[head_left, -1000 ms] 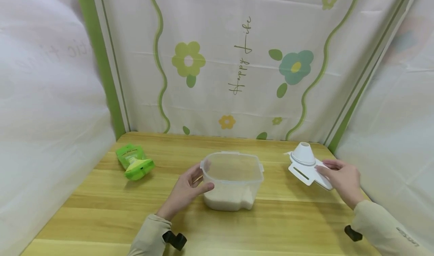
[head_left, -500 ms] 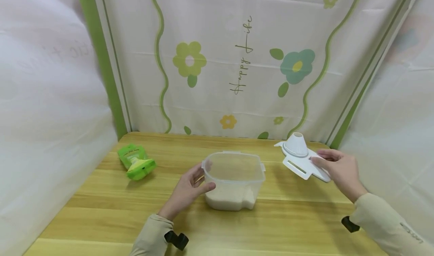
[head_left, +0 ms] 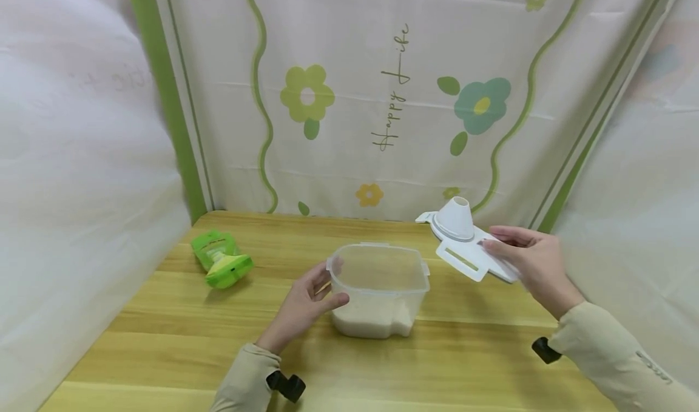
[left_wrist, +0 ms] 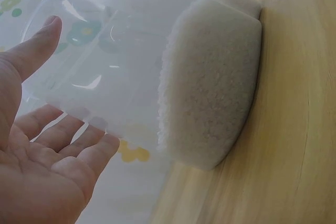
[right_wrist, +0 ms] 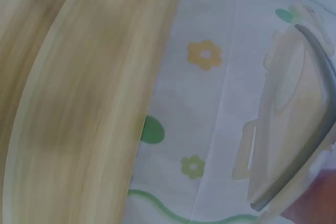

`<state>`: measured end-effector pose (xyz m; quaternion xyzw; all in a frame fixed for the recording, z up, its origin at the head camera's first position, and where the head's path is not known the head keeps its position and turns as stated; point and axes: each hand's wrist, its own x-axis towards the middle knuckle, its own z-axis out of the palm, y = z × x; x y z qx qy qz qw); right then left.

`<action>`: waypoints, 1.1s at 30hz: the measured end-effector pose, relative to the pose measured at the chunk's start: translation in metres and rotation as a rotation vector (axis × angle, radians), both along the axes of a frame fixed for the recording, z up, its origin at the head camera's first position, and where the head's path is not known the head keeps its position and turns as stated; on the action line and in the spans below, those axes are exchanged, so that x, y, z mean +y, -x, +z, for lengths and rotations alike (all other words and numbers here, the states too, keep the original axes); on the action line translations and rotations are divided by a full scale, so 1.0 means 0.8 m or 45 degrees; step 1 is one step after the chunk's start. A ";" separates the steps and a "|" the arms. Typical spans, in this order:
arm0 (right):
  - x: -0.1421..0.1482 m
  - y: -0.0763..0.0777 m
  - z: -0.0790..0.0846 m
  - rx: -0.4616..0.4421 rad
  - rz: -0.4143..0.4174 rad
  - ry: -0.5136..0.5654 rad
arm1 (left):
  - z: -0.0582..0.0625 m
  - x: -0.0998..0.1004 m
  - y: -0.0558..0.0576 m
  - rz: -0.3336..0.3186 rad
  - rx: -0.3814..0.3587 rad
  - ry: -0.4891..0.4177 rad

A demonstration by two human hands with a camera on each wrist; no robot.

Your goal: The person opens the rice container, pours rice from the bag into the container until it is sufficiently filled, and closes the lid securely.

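Observation:
A clear plastic container [head_left: 382,309], its bottom filled with white rice [left_wrist: 210,82], stands uncovered on the table. My left hand [head_left: 306,306] spreads at its left end, fingertips touching the wall and thumb near the front corner. My right hand [head_left: 530,263] pinches the right edge of a white lid [head_left: 475,254] between thumb and fingers. The lid hangs tilted above the table, right of the container and behind it, with a cone-shaped spout [head_left: 456,218] pointing up. In the right wrist view the lid's grey seal [right_wrist: 310,145] shows, while most of the right hand is hidden.
A green pouch [head_left: 221,259] with a wide green end lies at the table's back left. Patterned white curtain [head_left: 338,157] closes off the back and both sides of the wooden table [head_left: 180,351].
My right hand has carried the lid left and up, closer to the container. The left hand and the container have stayed in place.

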<state>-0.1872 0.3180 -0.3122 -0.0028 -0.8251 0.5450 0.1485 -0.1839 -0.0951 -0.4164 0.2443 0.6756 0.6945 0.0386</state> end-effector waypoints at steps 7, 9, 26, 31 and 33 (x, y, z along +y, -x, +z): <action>-0.024 -0.002 0.011 -0.042 0.102 0.251 | 0.000 0.002 0.000 -0.005 -0.007 -0.017; -0.032 -0.003 0.013 -0.058 0.135 0.324 | 0.000 0.002 0.000 -0.008 -0.008 -0.021; -0.096 -0.002 0.018 0.021 0.376 0.279 | -0.006 0.001 0.003 0.003 -0.011 -0.033; -0.110 0.002 0.016 0.078 0.422 0.117 | -0.005 0.002 0.004 0.017 -0.019 -0.039; -0.116 0.004 0.015 0.095 0.456 0.085 | -0.005 0.002 0.004 0.019 -0.022 -0.044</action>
